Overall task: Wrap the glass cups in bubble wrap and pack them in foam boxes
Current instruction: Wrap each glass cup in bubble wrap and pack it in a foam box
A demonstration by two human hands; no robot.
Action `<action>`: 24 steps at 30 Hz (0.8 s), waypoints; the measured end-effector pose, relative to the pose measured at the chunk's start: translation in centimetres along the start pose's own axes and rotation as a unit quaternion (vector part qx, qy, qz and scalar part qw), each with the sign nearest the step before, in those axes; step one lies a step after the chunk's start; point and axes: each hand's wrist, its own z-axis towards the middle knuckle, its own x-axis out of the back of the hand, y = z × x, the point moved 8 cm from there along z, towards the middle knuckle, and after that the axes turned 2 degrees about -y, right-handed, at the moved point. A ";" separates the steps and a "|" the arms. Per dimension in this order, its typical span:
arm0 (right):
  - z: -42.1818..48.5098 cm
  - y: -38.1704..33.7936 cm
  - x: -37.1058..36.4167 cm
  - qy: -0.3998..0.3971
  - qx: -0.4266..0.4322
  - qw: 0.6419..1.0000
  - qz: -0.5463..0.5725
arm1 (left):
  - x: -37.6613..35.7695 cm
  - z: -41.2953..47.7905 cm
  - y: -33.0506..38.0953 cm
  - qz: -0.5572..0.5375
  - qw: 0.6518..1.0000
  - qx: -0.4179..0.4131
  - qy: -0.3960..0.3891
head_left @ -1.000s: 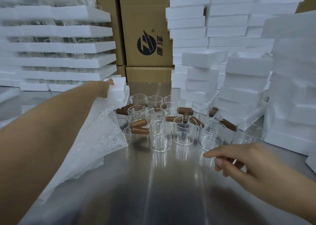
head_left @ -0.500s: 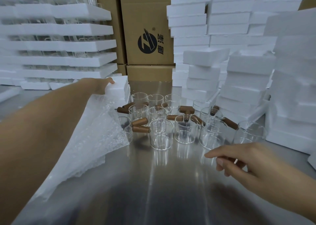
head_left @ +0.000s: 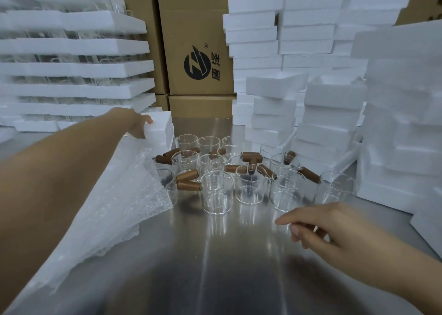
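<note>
Several clear glass cups (head_left: 216,191) with brown wooden handles stand clustered mid-table. My left hand (head_left: 137,124) reaches far forward and grips the near corner of a white foam box (head_left: 161,128) behind the cups. A stack of bubble wrap sheets (head_left: 107,204) lies under my left forearm on the left side of the table. My right hand (head_left: 318,224) hovers low over the table just in front of the rightmost cup (head_left: 334,190), fingers loosely extended and holding nothing.
The steel table (head_left: 203,267) is ringed by foam box stacks on the right (head_left: 404,123), behind the cups (head_left: 277,104) and on the left (head_left: 71,70). Cardboard cartons (head_left: 198,51) stand at the back.
My left hand has closed a little more onto the foam box corner. My right hand has barely moved.
</note>
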 end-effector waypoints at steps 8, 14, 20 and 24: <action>-0.2 1.2 1.1 0.065 -0.027 0.997 0.026 | 6.7 -7.9 5.1 -0.419 0.855 -0.135 0.275; 1.0 1.3 5.8 0.309 -0.071 0.947 -0.058 | 1.3 -23.5 14.3 -0.361 0.729 -0.382 0.438; 7.7 4.6 12.4 0.276 -0.190 0.915 -0.226 | -3.7 -27.7 17.2 -0.275 0.686 -0.453 0.499; 10.4 8.3 13.3 0.199 -0.278 0.897 -0.281 | -3.7 -26.7 16.4 -0.300 0.708 -0.422 0.480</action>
